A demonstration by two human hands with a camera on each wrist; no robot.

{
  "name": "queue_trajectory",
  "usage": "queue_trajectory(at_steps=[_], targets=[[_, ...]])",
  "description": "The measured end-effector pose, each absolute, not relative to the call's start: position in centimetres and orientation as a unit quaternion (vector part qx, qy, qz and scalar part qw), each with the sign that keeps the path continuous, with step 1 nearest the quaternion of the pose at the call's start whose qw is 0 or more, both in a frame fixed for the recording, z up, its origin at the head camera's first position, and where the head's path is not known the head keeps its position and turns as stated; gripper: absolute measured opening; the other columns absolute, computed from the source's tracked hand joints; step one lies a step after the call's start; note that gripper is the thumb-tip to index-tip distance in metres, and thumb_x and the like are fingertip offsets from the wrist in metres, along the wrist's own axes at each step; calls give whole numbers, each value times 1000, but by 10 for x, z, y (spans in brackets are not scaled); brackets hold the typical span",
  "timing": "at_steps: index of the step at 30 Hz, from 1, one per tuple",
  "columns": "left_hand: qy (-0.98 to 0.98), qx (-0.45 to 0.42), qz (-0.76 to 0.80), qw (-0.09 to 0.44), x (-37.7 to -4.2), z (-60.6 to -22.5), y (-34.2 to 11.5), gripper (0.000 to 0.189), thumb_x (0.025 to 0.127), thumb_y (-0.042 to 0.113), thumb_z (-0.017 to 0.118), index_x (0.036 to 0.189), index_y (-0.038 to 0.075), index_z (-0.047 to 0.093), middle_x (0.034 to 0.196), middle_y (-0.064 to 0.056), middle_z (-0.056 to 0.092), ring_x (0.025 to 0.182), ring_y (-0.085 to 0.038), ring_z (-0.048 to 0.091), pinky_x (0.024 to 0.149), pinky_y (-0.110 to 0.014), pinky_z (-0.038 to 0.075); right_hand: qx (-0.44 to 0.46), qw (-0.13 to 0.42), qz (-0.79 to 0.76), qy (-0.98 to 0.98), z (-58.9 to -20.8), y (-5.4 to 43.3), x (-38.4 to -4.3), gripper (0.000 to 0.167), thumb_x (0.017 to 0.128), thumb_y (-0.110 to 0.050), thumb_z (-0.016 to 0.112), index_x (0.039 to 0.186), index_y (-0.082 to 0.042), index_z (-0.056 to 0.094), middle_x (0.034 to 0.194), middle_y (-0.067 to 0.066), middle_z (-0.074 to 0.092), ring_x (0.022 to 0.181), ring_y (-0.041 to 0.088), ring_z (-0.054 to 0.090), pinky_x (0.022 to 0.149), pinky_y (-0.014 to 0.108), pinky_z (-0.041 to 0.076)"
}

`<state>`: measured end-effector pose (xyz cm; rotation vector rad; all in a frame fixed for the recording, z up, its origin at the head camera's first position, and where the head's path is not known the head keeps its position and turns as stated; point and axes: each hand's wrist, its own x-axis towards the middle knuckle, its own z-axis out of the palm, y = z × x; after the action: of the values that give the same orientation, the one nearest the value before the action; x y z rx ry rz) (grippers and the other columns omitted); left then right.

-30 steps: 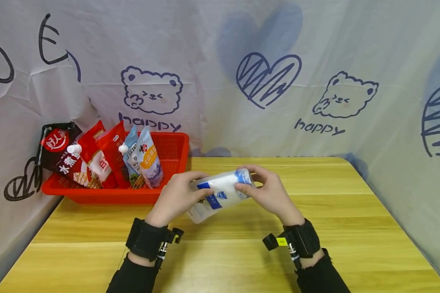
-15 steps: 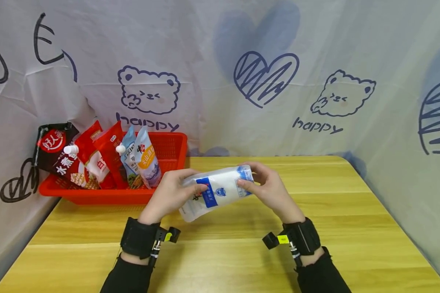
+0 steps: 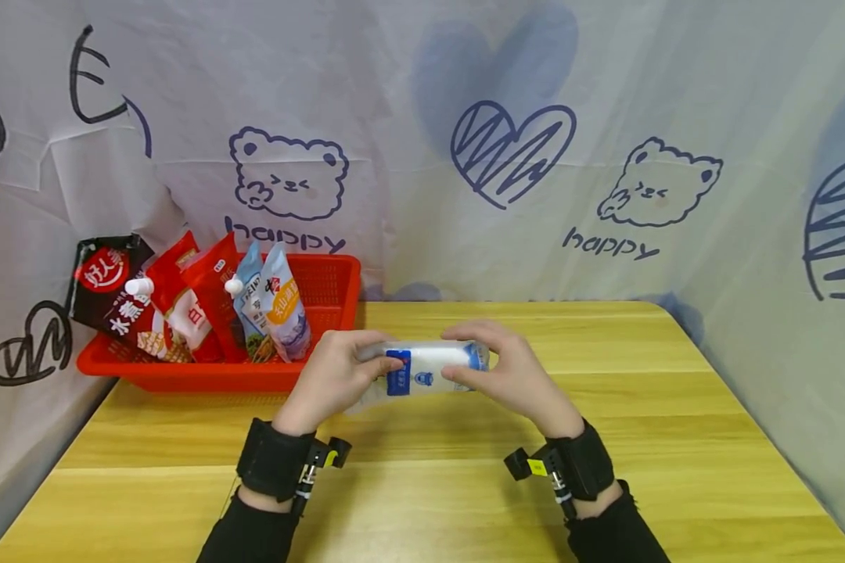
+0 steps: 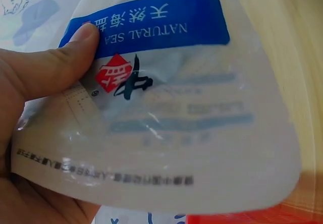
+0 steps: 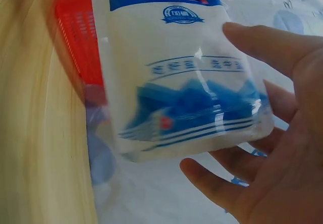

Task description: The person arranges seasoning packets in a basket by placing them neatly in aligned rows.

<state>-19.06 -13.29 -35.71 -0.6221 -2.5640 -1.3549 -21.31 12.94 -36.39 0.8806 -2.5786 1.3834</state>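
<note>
A clear and white bag of sea salt [image 3: 426, 367] with a blue label is held above the table between both hands. My left hand [image 3: 341, 375] grips its left end, thumb [image 4: 75, 50] on the printed face and the other fingers behind. At the other end, my right hand [image 3: 510, 375] has its thumb in front and its fingers curled behind the bag's edge. The right wrist view shows the bag's blue-patterned end [image 5: 197, 108] close to the spread fingers [image 5: 217, 183] of that hand. The left wrist view shows the unfilled, see-through end of the bag.
A red plastic basket [image 3: 334, 293] stands at the back left of the wooden table [image 3: 605, 438]. Several pouches lean upright in it, including a black one [image 3: 106, 274], a red one [image 3: 211, 293] and a light blue and purple one [image 3: 285, 305]. White cloth [image 3: 408, 180] with drawings hangs behind.
The bag has turned from a slant to nearly level, and its printed face now looks narrower from the head. Both hands still hold it. The basket stays put.
</note>
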Motion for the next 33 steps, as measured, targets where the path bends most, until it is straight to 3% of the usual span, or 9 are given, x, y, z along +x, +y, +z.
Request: queue_trajectory(at_steps=[4,8,17,23,28,33], targets=[[-869,-223,-430,100,-191,-359,-129,13,89,5,81,102,7,81,94,-4,78,79,-13,74,73,-34,63,344,52,396,-850,-365,124,-212,40,88,-17,86,126,-10,74,127,7,71,107,23,67,85,39,57],[-877,-230,-409,104,-191,-361,-126,13,87,5,82,99,10,82,93,-3,79,76,-10,72,68,-30,61,370,23,374,-850,-366,122,-211,39,90,-14,83,127,-8,72,118,8,74,95,18,68,78,32,58],[-881,-214,-410,100,-189,-360,-121,16,87,6,84,102,11,82,93,-2,79,76,-10,74,68,-28,61,355,6,371,-858,-369,120,-210,34,94,-12,78,127,-8,72,117,7,74,94,16,68,78,32,58],[-879,-187,-425,112,-188,-354,-120,44,84,11,88,125,14,75,106,-3,77,92,-20,73,80,-38,61,364,21,383,-849,-372,121,-212,32,97,-14,75,128,-6,72,117,10,74,93,17,69,75,31,57],[-873,-179,-434,134,-189,-353,-121,75,82,9,89,147,13,54,114,-5,74,104,-27,70,89,-46,60,354,27,405,-842,-372,121,-212,31,97,-14,75,127,-5,72,115,11,74,91,17,70,73,30,58],[-861,-158,-458,157,-191,-352,-124,90,82,10,90,156,12,39,124,-8,69,110,-29,67,95,-50,58,329,34,429,-841,-373,121,-213,34,97,-13,75,128,-2,70,113,13,74,90,20,72,71,30,61]])
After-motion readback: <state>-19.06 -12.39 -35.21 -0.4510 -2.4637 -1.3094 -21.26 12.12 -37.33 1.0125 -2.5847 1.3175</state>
